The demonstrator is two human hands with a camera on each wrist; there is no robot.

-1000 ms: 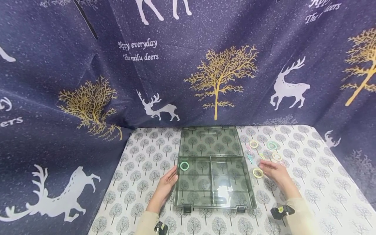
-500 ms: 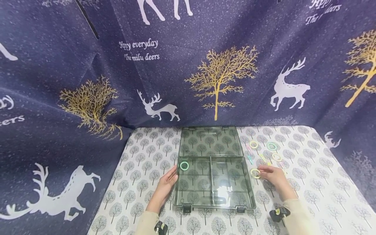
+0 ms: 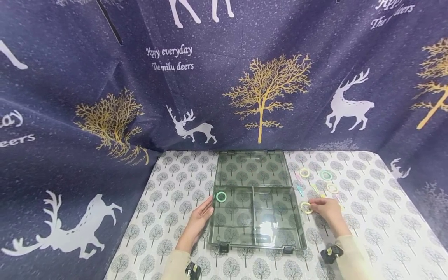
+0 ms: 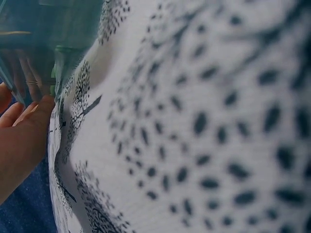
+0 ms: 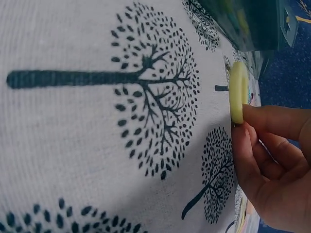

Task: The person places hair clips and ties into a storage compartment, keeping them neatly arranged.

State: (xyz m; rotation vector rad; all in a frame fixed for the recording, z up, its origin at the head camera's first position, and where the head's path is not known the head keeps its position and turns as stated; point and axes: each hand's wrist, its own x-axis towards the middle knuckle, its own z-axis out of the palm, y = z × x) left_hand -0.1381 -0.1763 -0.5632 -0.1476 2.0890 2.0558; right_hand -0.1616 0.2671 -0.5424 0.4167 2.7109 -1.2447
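Observation:
A clear grey-green plastic box [image 3: 253, 217] lies with its lid [image 3: 252, 167] folded back. A green ring [image 3: 217, 197] sits in its upper-left corner. My left hand [image 3: 196, 222] rests against the box's left side, fingers fairly straight; in the left wrist view its fingertips [image 4: 43, 104] are at the box wall. Just right of the box, my right hand [image 3: 329, 212] pinches a yellow ring [image 5: 236, 92] between thumb and fingers. The right wrist view has that ring on edge, close to the cloth; whether it touches is unclear.
Beyond the right hand lie a pale yellow ring [image 3: 304, 177], a green ring [image 3: 326, 179], a cream ring [image 3: 332, 193], a teal clip-like piece [image 3: 300, 190] and small pink and yellow pieces. A tree-patterned cloth [image 3: 171, 221] covers the table; a dark blue curtain [image 3: 210, 85] hangs behind.
My right hand has come down and taken hold of the yellow ring, which shifted slightly towards the box. The left hand has stayed at the box. The head view has shifted a little.

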